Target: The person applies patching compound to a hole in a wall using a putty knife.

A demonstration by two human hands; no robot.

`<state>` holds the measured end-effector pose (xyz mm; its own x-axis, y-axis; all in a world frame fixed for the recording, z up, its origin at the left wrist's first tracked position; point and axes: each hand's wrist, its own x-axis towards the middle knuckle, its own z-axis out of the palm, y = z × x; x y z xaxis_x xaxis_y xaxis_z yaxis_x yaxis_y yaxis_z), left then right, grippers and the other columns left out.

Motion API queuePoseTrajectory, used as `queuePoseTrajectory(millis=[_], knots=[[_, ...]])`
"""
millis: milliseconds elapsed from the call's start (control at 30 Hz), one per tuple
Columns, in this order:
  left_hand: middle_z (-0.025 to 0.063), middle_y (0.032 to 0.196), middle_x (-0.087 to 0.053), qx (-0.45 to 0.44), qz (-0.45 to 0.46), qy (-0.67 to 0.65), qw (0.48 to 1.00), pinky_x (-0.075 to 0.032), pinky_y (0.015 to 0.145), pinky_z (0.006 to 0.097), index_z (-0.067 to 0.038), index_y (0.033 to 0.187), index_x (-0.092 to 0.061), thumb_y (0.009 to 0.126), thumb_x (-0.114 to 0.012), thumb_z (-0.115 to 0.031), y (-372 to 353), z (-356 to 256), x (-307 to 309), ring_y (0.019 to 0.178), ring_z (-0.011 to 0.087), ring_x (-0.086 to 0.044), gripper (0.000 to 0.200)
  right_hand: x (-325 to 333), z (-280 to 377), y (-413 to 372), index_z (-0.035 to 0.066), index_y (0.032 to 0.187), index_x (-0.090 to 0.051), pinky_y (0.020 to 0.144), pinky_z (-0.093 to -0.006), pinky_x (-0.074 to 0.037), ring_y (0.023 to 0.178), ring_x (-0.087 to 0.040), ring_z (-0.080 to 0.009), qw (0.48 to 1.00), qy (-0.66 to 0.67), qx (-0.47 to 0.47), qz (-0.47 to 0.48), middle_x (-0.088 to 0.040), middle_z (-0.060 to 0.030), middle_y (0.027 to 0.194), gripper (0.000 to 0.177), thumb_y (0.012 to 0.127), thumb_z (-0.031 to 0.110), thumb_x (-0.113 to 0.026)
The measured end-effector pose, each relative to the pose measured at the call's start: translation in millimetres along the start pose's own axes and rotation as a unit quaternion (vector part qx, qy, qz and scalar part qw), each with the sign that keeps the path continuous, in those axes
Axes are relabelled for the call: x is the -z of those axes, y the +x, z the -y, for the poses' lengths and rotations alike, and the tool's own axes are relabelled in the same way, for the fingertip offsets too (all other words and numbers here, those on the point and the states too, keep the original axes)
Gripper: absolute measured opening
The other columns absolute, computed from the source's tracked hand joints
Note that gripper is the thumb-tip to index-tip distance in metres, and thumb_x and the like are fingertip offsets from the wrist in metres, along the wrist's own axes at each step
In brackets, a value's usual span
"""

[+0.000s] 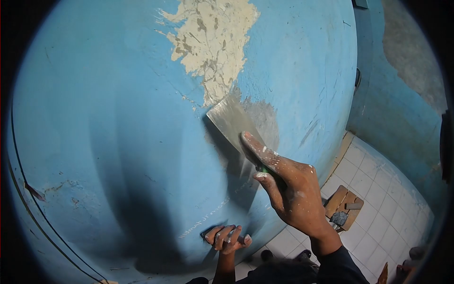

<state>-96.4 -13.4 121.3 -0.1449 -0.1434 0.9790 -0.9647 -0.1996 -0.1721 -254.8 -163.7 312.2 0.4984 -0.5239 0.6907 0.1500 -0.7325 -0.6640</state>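
Note:
My right hand is closed around the handle of a wide putty knife, index finger stretched along its metal blade. A bit of green handle shows by the thumb. The blade's tip lies at the lower end of a cream-coloured filler patch on the blue wall. Bare grey plaster shows beside the blade. Lower down, my left hand is near the wall with curled fingers, closed on something dark, mostly hidden. White specks of filler dot both hands.
On the white tiled floor at right stands a small wooden stool, with a grey lump and a flat piece on it. Another wall with peeled blue paint rises at right. Dark cables run down the left side.

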Motion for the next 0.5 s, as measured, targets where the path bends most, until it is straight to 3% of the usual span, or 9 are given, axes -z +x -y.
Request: queuePoseTrajectory(millis=[33,200,300,333,367,467,500], knots=[[-0.0029,0.076,-0.058,-0.004,0.006,-0.003,1.0,-0.04,0.072,0.0326,-0.02,0.08,-0.064,0.08,-0.057,-0.041,1,1,1,0.08,0.0202,-0.051,0.022,-3,-3,4,0.0,0.125,-0.061,0.065,-0.0352,-0.05,0.062,-0.061,-0.0315,1.0,0.0,-0.003,-0.001,-0.066,-0.0246,0.084,0.037,0.089,0.003,-0.063],[-0.0027,0.076,-0.057,-0.018,0.01,-0.014,1.0,-0.041,0.071,0.0324,-0.02,0.08,-0.065,0.081,-0.058,-0.04,3,1,1,0.08,0.0202,-0.051,0.021,10,-4,53,-0.001,0.127,-0.061,0.046,-0.0256,-0.036,0.05,-0.05,-0.0084,0.988,0.013,0.073,-0.135,-0.066,-0.0115,0.072,0.033,0.096,0.011,-0.059],[-0.0028,0.074,-0.058,-0.021,-0.004,-0.011,1.0,-0.041,0.071,0.0323,-0.02,0.08,-0.065,0.081,-0.058,-0.041,-5,4,0,0.079,0.0197,-0.051,0.022,10,-6,36,0.004,0.129,-0.061,0.055,-0.026,-0.047,0.059,-0.061,-0.0109,0.983,-0.015,0.133,-0.124,-0.069,-0.0105,0.075,0.036,0.094,0.011,-0.06],[-0.0028,0.074,-0.058,-0.019,-0.009,-0.011,1.0,-0.041,0.071,0.0323,-0.02,0.08,-0.065,0.081,-0.058,-0.041,-5,2,-2,0.079,0.0197,-0.051,0.022,3,-14,21,0.027,0.14,-0.053,0.059,-0.0341,-0.052,0.062,-0.065,-0.0227,0.988,-0.032,0.116,-0.099,-0.072,-0.01,0.097,0.051,0.091,0.019,-0.065],[-0.0031,0.073,-0.058,-0.016,-0.014,-0.016,1.0,-0.041,0.07,0.0321,-0.02,0.078,-0.065,0.08,-0.058,-0.041,-3,1,-2,0.078,0.0196,-0.051,0.022,7,-7,5,0.026,0.14,-0.053,0.06,-0.034,-0.053,0.065,-0.066,-0.0254,0.998,-0.027,0.049,-0.028,-0.071,-0.0117,0.105,0.051,0.091,0.019,-0.066],[-0.0036,0.071,-0.059,-0.02,-0.023,-0.022,0.999,-0.04,0.07,0.0314,-0.02,0.072,-0.065,0.079,-0.059,-0.04,-1,3,-3,0.077,0.0194,-0.051,0.022,-9,-12,-12,0.025,0.142,-0.051,0.054,-0.0328,-0.05,0.062,-0.064,-0.0247,0.999,-0.044,0.009,-0.009,-0.071,-0.0099,0.097,0.054,0.09,0.02,-0.066],[-0.0036,0.071,-0.059,-0.022,-0.021,-0.024,0.999,-0.04,0.07,0.0314,-0.02,0.072,-0.065,0.079,-0.059,-0.04,-1,3,-2,0.077,0.0194,-0.051,0.022,-11,-9,-11,0.018,0.139,-0.054,0.058,-0.0347,-0.05,0.063,-0.063,-0.0279,0.999,-0.043,0.002,-0.003,-0.069,-0.0144,0.093,0.051,0.089,0.014,-0.066]])
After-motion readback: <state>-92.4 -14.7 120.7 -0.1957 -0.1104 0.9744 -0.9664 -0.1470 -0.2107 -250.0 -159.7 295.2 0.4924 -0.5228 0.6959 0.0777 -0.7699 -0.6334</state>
